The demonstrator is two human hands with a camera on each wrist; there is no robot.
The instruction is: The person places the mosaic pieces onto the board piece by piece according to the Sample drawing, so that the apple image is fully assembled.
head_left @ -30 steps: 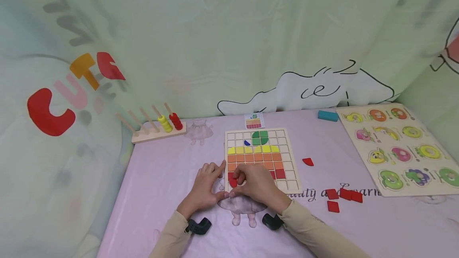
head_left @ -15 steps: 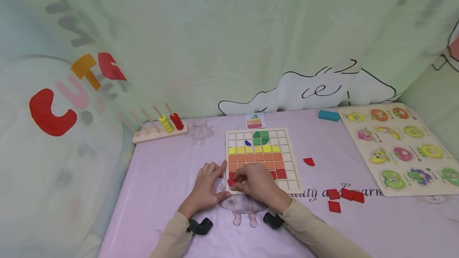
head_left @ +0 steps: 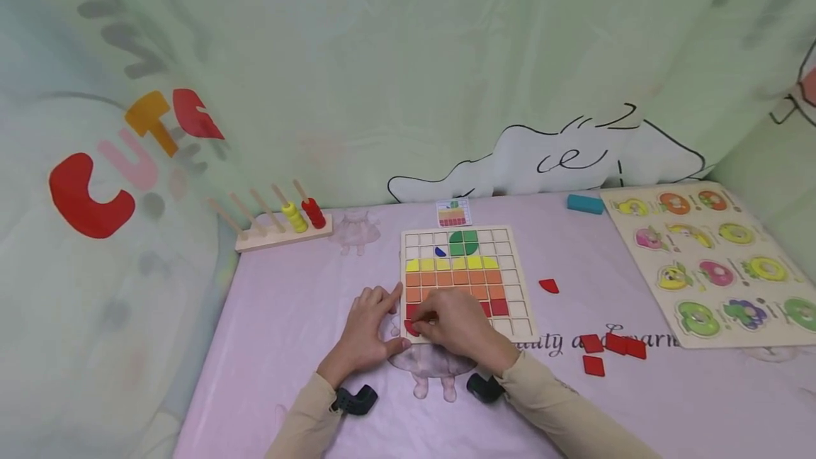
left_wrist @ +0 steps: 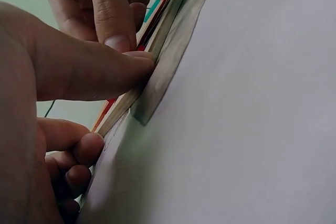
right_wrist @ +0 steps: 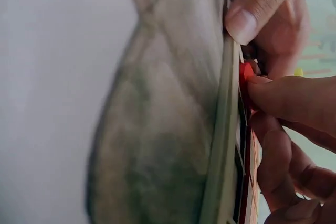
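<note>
A square wooden grid board point(head_left: 503, 252) lies flat, holding colored tiles: green pieces at the top, then yellow, orange and red rows. At its near left corner my right hand point(head_left: 457, 323) pinches a red tile point(head_left: 411, 329) with a curved edge, low over the bottom row. In the right wrist view, thumb and forefinger hold that red tile point(right_wrist: 244, 85) against the board. My left hand point(head_left: 365, 331) rests beside the corner, thumb on the near edge and forefinger at the left edge. The right hand hides part of the red row.
Several red square tiles point(head_left: 593, 365) and one red curved tile point(head_left: 548, 286) lie right of the board. A picture card point(head_left: 453, 212), a bead-peg rack point(head_left: 284, 234), a teal block point(head_left: 585, 204) and a fruit puzzle board point(head_left: 707, 264) stand around the back and sides.
The red tile in my right hand has turned and come down into the bottom-left corner of the board. My left hand has hardly moved.
</note>
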